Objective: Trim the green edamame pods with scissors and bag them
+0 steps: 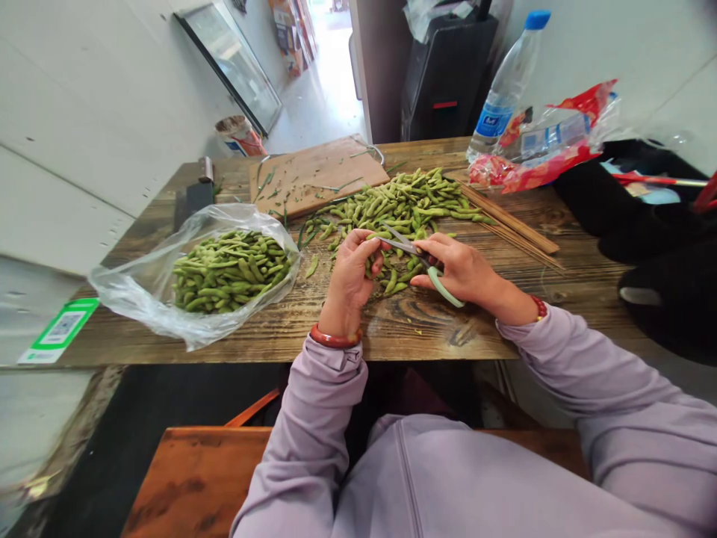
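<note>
My right hand (462, 269) grips a pair of scissors (445, 288) with pale green handles, its blades apart and pointing left. The blade tips reach the fingers of my left hand (354, 273), which are pinched on a green soybean pod, mostly hidden by the fingers. Beyond both hands spreads a loose heap of soybean pods (411, 198), with a few more pods lying on the wood between and under the hands. To the left, a clear plastic bag (137, 299) lies open around a pile of pods (232, 273).
Behind the heap lies a wooden cutting board (319, 175) with green scraps, and a cleaver (193, 202) at its left. Bamboo skewers (515, 220), a water bottle (507, 90) and a red plastic package (552, 146) are on the right. A dark bag (672, 269) sits at the right edge.
</note>
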`<act>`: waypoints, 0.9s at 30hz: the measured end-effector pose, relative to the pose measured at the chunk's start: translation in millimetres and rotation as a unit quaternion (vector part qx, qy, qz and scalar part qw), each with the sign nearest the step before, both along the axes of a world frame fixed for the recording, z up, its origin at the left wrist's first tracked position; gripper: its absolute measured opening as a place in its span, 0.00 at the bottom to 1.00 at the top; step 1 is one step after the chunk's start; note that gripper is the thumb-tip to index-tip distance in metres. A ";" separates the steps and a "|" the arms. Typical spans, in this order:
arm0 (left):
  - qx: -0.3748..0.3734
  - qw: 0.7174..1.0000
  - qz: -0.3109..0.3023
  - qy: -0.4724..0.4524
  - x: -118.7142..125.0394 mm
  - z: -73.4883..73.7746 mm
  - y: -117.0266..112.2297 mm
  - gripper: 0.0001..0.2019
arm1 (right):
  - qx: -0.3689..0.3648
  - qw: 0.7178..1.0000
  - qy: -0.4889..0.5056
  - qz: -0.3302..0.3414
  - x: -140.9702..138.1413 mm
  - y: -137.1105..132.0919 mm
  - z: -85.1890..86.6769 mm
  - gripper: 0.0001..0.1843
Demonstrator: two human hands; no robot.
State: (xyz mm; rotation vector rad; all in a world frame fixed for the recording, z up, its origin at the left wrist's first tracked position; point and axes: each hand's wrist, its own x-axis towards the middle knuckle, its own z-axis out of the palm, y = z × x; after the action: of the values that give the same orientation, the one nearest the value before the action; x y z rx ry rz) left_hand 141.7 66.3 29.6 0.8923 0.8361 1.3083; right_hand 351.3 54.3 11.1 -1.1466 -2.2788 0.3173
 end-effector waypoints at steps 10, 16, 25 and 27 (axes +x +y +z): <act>-0.004 0.990 -0.077 0.122 8.3 -3.3 -5.7 0.11 | 0.017 0.999 0.031 -0.006 0.5 1.4 -5.3 0.30; 0.001 0.982 -0.119 0.149 9.6 -5.6 -7.3 0.10 | 0.024 0.999 0.041 -0.015 -1.3 0.3 -3.9 0.30; 0.006 0.980 -0.116 0.161 10.6 -6.3 -8.7 0.09 | 0.021 0.997 0.067 -0.005 -2.8 0.2 -4.3 0.29; 0.010 0.980 -0.118 0.162 10.7 -6.6 -9.0 0.09 | 0.013 0.997 0.076 -0.003 -3.0 0.7 -4.5 0.29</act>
State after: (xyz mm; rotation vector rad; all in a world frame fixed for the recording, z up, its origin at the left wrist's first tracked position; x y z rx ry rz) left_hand 152.4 57.3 23.0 1.2028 0.9369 0.9783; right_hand 348.3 54.9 6.6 -1.0775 -2.1399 0.3590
